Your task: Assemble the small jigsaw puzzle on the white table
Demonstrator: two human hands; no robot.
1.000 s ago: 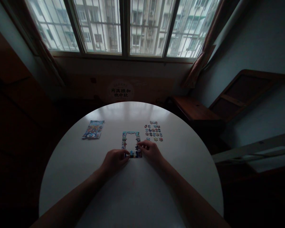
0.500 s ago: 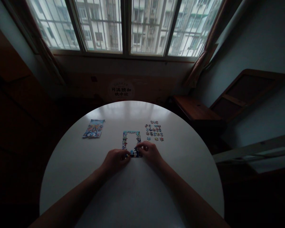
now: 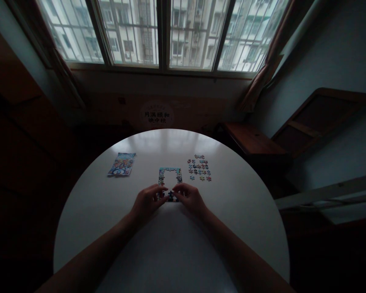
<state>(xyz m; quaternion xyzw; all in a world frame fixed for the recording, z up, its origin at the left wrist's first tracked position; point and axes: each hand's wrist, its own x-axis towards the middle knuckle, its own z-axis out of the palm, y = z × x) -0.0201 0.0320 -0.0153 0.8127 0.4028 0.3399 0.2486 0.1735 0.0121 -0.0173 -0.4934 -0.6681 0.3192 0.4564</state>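
Observation:
A partly joined jigsaw puzzle (image 3: 160, 175) lies on the white table, its border pieces forming an upright rectangle around a bare middle. At its lower edge, a dark puzzle piece (image 3: 171, 194) shows between my two hands. My right hand (image 3: 190, 196) pinches at this piece from the right, thumb and forefinger close to it. On the left side, my left hand (image 3: 149, 198) rests over the puzzle's lower left corner, with thumb and forefinger apart and nothing visible between them. Both hands cover parts of the lower border.
Several loose puzzle pieces (image 3: 202, 167) lie in rows right of the puzzle. A colourful printed packet (image 3: 122, 165) lies to the left. The round white table (image 3: 171, 244) stands before a barred window (image 3: 134, 32), with a low wooden bench (image 3: 250, 138) behind at right.
My right hand has moved slightly left with the dark piece, toward the puzzle's lower middle. My left hand's forefinger has lifted away from its thumb. The view has shifted slightly.

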